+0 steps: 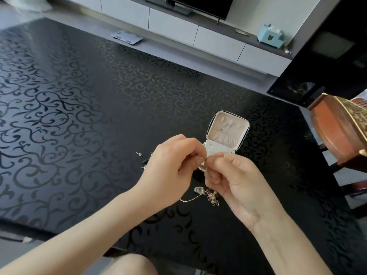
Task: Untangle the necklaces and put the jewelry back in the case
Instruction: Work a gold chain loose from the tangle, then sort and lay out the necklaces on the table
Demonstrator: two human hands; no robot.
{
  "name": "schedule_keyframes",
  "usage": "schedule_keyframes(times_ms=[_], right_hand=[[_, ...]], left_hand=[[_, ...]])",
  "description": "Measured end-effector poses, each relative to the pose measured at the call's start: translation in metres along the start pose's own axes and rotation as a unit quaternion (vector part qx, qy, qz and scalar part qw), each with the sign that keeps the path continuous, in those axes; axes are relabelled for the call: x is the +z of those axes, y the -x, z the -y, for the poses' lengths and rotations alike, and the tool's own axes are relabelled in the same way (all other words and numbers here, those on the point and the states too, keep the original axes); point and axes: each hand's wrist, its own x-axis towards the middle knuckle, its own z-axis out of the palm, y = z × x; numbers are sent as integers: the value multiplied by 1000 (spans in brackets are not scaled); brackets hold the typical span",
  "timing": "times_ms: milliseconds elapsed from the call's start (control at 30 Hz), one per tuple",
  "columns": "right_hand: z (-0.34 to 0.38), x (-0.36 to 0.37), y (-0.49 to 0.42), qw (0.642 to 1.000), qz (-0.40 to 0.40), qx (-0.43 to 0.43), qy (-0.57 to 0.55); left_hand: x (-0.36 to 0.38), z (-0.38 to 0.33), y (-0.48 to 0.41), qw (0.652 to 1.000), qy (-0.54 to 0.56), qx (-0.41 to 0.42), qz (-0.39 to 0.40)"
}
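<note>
Untangling is proceeding: left hand [170, 165] and right hand [234, 179] are pinching one strand of knotted thin gold chains [212, 195]; small loose earrings [140, 154] are lying left of open beige zip case [228, 133].

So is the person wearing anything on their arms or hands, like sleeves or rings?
No sleeves at all: the left forearm and the right forearm are bare right to the picture's edge. The left hand and the right hand wear no gloves, and no rings show on the fingers you can see. Neither wrist has a watch or bracelet.
</note>
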Motion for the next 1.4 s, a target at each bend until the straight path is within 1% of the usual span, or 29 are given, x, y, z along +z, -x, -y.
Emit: schedule_keyframes(times_ms=[33, 100, 167, 233, 300, 367, 433, 533, 567, 600, 667, 700, 767, 833, 933, 1067, 1133, 1200, 1267, 1400], right_hand=[[4, 0, 1, 999, -8, -28, 22], [17, -4, 3, 987, -24, -111, 110], [37, -11, 1, 955, -48, -197, 217], [60, -22, -6, 929, -66, -255, 262], [82, -33, -16, 916, -76, -279, 278], [102, -42, -26, 917, -82, -276, 277], [119, -50, -37, 921, -102, -275, 257], [141, -60, -51, 912, -162, -297, 234], [146, -64, -54, 907, -176, -307, 228], [151, -69, -58, 903, -186, -317, 222], [154, -76, -67, 903, -195, -322, 208], [154, -80, -72, 905, -197, -318, 201], [151, -86, -83, 913, -199, -304, 185], [146, -92, -94, 920, -206, -288, 171], [137, -98, -107, 922, -211, -282, 163], [131, -102, -117, 923, -209, -283, 158], [131, -104, -121, 923, -208, -285, 154], [131, -105, -124, 926, -200, -283, 148], [130, -108, -128, 929, -194, -279, 150], [124, -111, -133, 930, -197, -271, 154]], left_hand=[[-1, -6, -6, 1000, 17, -7, 1], [-4, -19, -26, 997, 70, -13, 17], [-8, -35, -53, 994, 103, -6, 39], [-12, -49, -80, 992, 107, 20, 55], [-14, -59, -104, 990, 110, 45, 74], [-16, -66, -123, 986, 125, 57, 99], [-15, -68, -138, 981, 144, 55, 116], [-8, -60, -157, 976, 182, 23, 118], [-3, -53, -161, 980, 169, 13, 105], [5, -45, -163, 987, 134, 5, 87], [27, -25, -159, 998, 20, 7, 55], [40, -12, -154, 997, -35, 15, 61], [67, 11, -142, 982, -148, 36, 113], [91, 33, -130, 964, -216, 69, 140], [117, 54, -121, 959, -231, 106, 128], [143, 65, -119, 948, -281, 101, 114], [152, 66, -116, 946, -284, 106, 114], [157, 69, -113, 945, -284, 105, 121], [160, 72, -109, 938, -311, 108, 110], [165, 81, -107, 920, -355, 140, 88]])
